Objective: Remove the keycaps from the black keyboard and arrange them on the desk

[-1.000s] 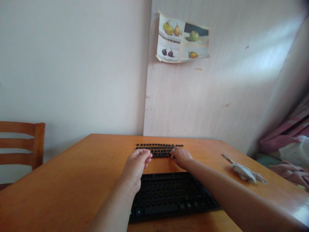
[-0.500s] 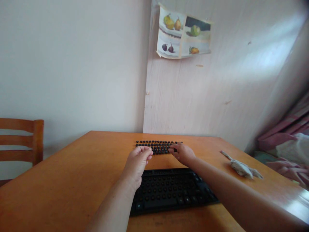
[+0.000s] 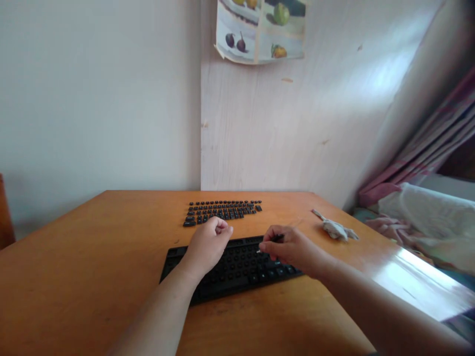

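A black keyboard (image 3: 237,283) lies on the table, with many of its keycaps off and bare key posts showing. My left hand (image 3: 208,244) is over its left half, thumb and fingers pinched together; whatever they may hold is hidden. Above the right half, my right hand (image 3: 291,247) grips a slim dark tool (image 3: 277,238) with a small bright tip pointing down to the left at the bare keys. The tool's exact kind is unclear. Beyond the keyboard, loose black keycaps (image 3: 222,214) are laid out in several rows.
The wooden table (image 3: 92,267) meets a wall at its far edge. A crumpled grey cloth (image 3: 336,230) lies on the right side. A sheet of fruit pictures (image 3: 260,34) hangs on the wall. Part of a chair (image 3: 5,222) shows at far left, and bedding (image 3: 426,217) at right.
My right hand has come back from the keycap rows to above the keyboard, where the dark tool now shows in it. My left hand stays pinched. The view has shifted right and down.
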The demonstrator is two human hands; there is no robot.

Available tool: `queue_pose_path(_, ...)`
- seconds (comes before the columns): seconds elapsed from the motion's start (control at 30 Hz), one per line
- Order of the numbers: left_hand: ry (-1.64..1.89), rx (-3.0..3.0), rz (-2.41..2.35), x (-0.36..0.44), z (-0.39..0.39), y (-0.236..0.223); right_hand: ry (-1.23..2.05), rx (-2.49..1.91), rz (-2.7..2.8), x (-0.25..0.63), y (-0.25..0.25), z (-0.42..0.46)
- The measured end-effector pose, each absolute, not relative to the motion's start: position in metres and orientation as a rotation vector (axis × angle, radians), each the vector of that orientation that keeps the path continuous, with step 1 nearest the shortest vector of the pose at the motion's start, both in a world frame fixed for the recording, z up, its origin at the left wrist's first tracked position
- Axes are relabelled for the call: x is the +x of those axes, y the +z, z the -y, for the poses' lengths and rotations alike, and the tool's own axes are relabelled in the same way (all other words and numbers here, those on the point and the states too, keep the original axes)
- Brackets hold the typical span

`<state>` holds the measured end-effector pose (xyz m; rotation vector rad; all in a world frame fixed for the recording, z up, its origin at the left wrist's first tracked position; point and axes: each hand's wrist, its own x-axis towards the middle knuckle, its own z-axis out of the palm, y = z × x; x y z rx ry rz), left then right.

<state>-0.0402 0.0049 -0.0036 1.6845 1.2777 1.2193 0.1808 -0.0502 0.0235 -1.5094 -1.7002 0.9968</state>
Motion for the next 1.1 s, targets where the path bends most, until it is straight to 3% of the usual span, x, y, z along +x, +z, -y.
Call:
queue_pose_path(0.43, 1.027, 2.124, -1.348, -0.033, 0.004, -0.011, 0.755, -1.581, 1.769, 0.169, 0.0, 0.067)
queue_pose_path(0.77, 1.042, 2.018, -1.288, -0.032, 0.004, -0.017, 0.486, -1.595, 1.926, 0.16, -0.01, 0.062)
queue_pose_path(1.1, 1.036, 2.073, -1.288, -0.033, 0.004, -0.02, 0.802, -1.597, 1.558, 0.167, -0.023, 0.06)
